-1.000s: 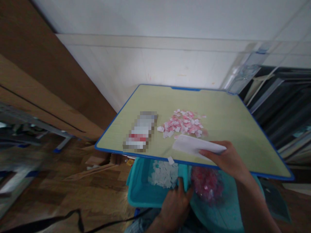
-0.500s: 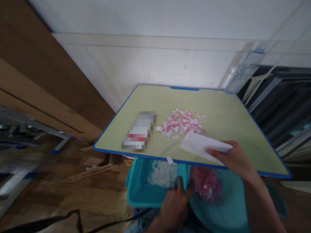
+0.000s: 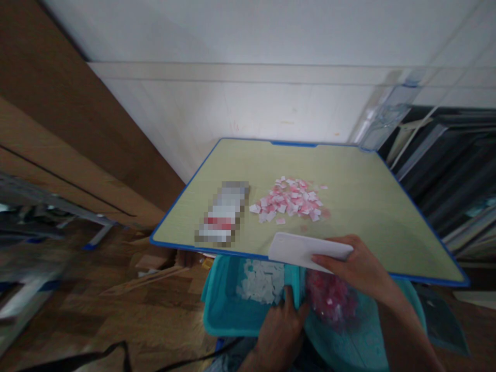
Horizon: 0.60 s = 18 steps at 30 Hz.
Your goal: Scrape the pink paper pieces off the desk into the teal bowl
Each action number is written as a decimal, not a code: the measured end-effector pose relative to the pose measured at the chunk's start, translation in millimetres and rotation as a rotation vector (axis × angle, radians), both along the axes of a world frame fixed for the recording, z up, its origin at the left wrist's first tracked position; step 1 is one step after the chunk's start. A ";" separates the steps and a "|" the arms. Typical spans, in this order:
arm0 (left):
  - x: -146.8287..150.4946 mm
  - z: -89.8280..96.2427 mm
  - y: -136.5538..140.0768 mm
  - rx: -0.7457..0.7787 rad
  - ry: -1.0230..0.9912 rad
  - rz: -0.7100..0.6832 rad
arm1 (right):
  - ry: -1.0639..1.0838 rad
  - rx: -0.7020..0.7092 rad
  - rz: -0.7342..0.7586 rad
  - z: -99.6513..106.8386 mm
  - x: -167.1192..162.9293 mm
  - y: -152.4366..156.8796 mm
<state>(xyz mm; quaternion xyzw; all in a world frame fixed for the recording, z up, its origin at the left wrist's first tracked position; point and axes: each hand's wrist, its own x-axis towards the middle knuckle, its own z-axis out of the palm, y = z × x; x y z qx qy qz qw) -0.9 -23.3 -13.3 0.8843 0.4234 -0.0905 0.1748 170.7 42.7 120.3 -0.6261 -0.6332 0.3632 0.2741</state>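
My right hand [image 3: 354,263] grips a flat white card-like piece [image 3: 294,250], thumb on the near side and fingers behind. The piece is tilted over the near edge of a yellow-green tabletop [image 3: 356,191] with blue trim. Behind it lies a loose pile of small pink and white squares [image 3: 292,199]. Below the edge, my left hand [image 3: 284,323] is closed around the right rim of a teal basin [image 3: 217,310], index finger over the inside. Small whitish pieces [image 3: 263,281] lie in this basin.
A blurred-out flat rectangular object [image 3: 222,214] lies left on the tabletop. Right of the basin, a clear bag of pinkish-red contents [image 3: 331,299] sits in a round teal tub [image 3: 364,336]. A clear bottle [image 3: 387,116] stands behind the table, beside stacked dark panels [image 3: 457,150].
My right hand has drawn the white piece left and toward me, to the table's near edge. A small white square seen over the basin's far rim is no longer there. My left hand stays at the rim.
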 end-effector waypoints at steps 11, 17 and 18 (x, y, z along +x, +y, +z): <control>-0.6 3.3 1.4 -0.010 -0.004 -0.015 | 0.100 -0.014 -0.261 -26.1 8.5 12.7; 0.4 6.4 2.6 -0.023 0.007 -0.013 | 0.080 0.005 -0.475 -30.9 62.5 -1.6; 0.4 6.2 2.6 -0.022 0.004 -0.010 | 0.067 0.019 -0.500 -30.3 69.4 -4.0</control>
